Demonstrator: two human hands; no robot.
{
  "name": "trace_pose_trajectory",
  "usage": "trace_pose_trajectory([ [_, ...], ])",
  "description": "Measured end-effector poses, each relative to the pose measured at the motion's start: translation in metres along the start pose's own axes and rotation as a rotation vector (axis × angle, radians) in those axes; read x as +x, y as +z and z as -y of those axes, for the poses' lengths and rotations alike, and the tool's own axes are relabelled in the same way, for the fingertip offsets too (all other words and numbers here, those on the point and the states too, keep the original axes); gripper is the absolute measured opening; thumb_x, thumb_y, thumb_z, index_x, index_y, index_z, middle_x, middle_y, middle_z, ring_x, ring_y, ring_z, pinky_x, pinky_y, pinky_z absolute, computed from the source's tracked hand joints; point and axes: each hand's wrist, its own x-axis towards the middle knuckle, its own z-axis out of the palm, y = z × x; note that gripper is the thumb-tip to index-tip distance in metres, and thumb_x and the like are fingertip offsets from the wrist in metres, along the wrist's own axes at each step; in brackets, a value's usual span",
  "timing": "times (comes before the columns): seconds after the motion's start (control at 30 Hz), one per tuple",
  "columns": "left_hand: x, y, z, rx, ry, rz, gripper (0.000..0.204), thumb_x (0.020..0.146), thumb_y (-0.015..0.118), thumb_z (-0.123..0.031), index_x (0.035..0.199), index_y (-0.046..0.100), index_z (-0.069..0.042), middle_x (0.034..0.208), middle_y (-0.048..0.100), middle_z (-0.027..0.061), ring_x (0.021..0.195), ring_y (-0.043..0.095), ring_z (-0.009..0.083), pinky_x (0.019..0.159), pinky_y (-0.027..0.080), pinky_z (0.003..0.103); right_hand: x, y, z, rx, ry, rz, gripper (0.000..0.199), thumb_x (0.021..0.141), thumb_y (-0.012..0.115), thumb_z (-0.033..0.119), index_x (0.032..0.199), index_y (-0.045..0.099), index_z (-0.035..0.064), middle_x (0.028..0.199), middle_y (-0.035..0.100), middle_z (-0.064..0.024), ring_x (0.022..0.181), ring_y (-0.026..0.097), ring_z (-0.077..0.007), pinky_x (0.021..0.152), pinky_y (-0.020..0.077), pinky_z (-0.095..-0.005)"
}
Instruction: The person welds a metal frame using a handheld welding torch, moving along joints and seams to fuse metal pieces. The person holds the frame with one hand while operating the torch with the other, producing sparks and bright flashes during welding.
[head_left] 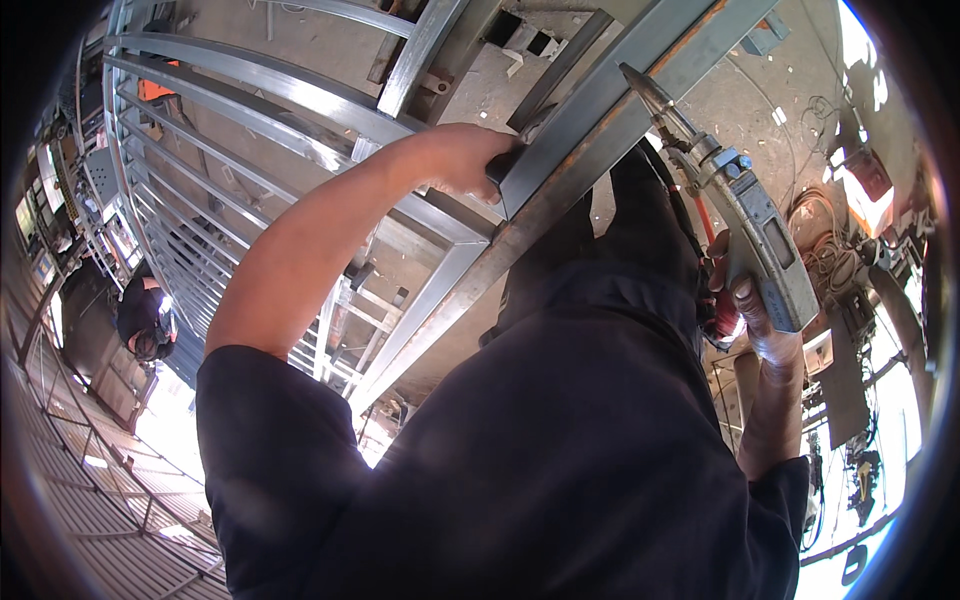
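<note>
My left hand (468,160) is curled around the end of a grey steel tube (560,130), which lies along another bar with a rusty edge (590,150). Some of its fingers are hidden behind the tube. In my right hand (755,310) is a grey hand tool (765,240) with a blocky body, a metal collar and a tapered, pointed tip. That tip reaches up to the rusty-edged bar; whether it touches cannot be told. My right fingers wrap the lower part of the tool, partly hidden behind it.
A large frame of parallel steel bars (290,85) spreads to the left, its mitred corner (485,243) below my left hand. Coiled hoses (825,240) and clutter lie at the right. Another person (145,315) is at the far left, near a bright spot.
</note>
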Motion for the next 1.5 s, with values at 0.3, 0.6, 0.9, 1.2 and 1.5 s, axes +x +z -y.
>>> trace_pose_trajectory([
  [0.3,-0.006,0.002,0.0,0.026,0.013,0.006,0.075,0.085,0.084,-0.025,0.153,0.057,-0.011,0.136,0.073,0.0194,0.131,0.067,0.0373,0.108,0.053,0.046,0.01,0.0,0.003,0.046,-0.01,0.014,0.063,0.095,0.084,0.044,0.135,0.066,-0.0012,0.116,0.071,-0.0097,0.089,0.067,-0.0139,0.078,0.0548,-0.0292],
  [0.6,0.002,-0.002,0.001,0.024,0.033,0.051,0.07,0.093,0.081,-0.034,0.153,0.056,-0.006,0.137,0.072,0.0208,0.13,0.066,0.0399,0.109,0.052,0.047,0.018,-0.004,0.008,0.037,-0.028,0.032,0.061,0.093,0.088,0.041,0.132,0.067,-0.0014,0.113,0.072,-0.0095,0.087,0.068,-0.0136,0.077,0.0551,-0.0282],
  [0.9,0.005,0.001,0.001,0.043,-0.02,0.038,0.071,0.093,0.08,-0.037,0.153,0.056,-0.007,0.131,0.073,0.0224,0.127,0.067,0.0414,0.106,0.053,0.049,0.015,-0.006,0.006,0.028,-0.017,0.031,0.062,0.093,0.088,0.041,0.132,0.067,-0.0018,0.114,0.072,-0.0096,0.088,0.069,-0.0126,0.077,0.0554,-0.0275],
  [1.2,0.008,0.003,0.001,0.052,-0.015,0.022,0.068,0.093,0.081,-0.036,0.15,0.059,-0.006,0.126,0.075,0.0213,0.122,0.07,0.0398,0.101,0.055,0.049,0.015,-0.006,0.008,0.037,-0.012,0.044,0.065,0.091,0.089,0.044,0.132,0.067,-0.0016,0.113,0.072,-0.0086,0.088,0.068,-0.0124,0.078,0.0547,-0.0278],
  [1.5,0.014,0.0,0.0,0.075,-0.037,0.07,0.063,0.095,0.08,-0.035,0.147,0.061,-0.007,0.13,0.075,0.0188,0.122,0.071,0.0363,0.101,0.055,0.047,0.013,-0.007,0.017,0.004,0.004,0.055,0.063,0.092,0.087,0.046,0.128,0.068,-0.0019,0.107,0.07,-0.0068,0.088,0.067,-0.0121,0.076,0.0533,-0.0274],
])
